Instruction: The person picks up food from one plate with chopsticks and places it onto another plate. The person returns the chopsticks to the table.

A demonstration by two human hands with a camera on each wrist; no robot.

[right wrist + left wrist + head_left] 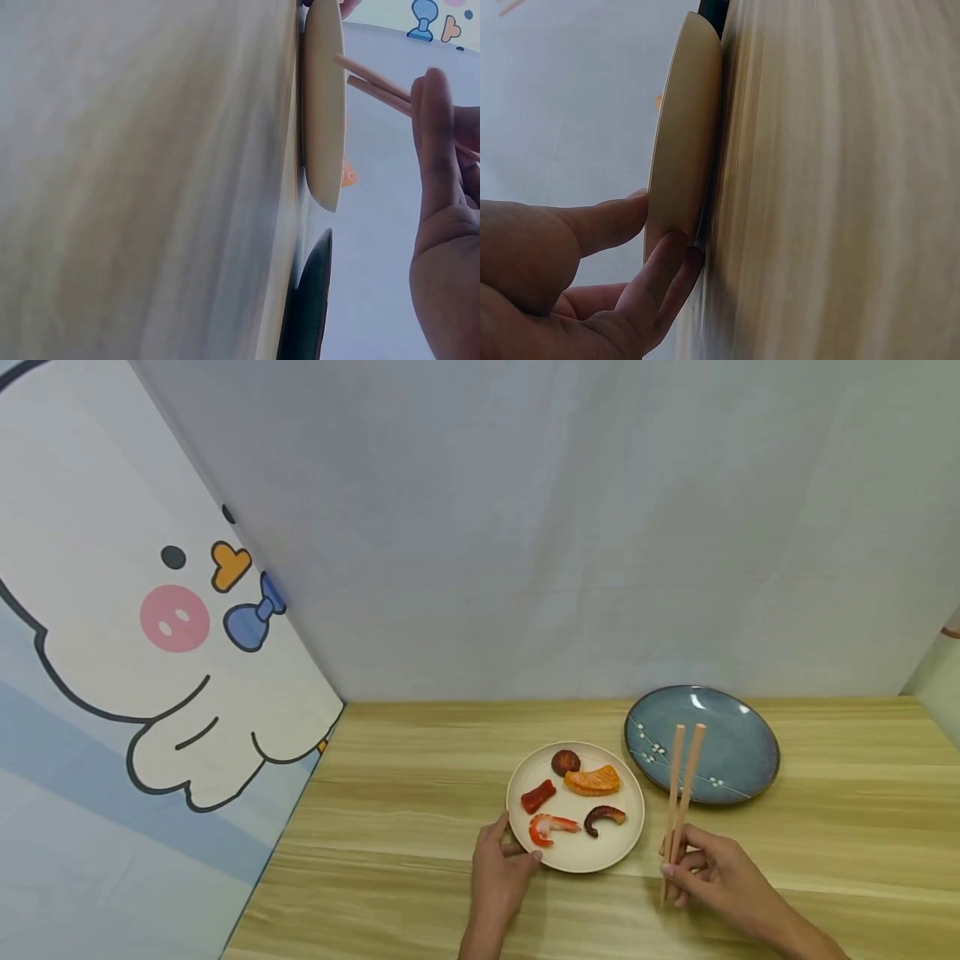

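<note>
A round cream plate (577,858) lies on the table, carrying an orange salmon slice (592,781), a shrimp (552,828), an octopus tentacle (603,818), a dark red piece (537,796) and a round brown mushroom-like piece (566,763). My left hand (501,870) holds this plate at its near left rim; thumb and fingers touch its edge and outer side in the left wrist view. To the right of the plate, my right hand (708,870) grips a pair of wooden chopsticks (686,777). Their thick ends point up; the thin ends, slightly apart in the right wrist view, point down.
A blue oval plate (738,743) with white blossoms stands behind the right hand, close to the cream plate. The wood-grain table (390,793) meets a grey cloth backdrop (480,568) at the back. A cartoon-printed panel (97,635) borders the left side.
</note>
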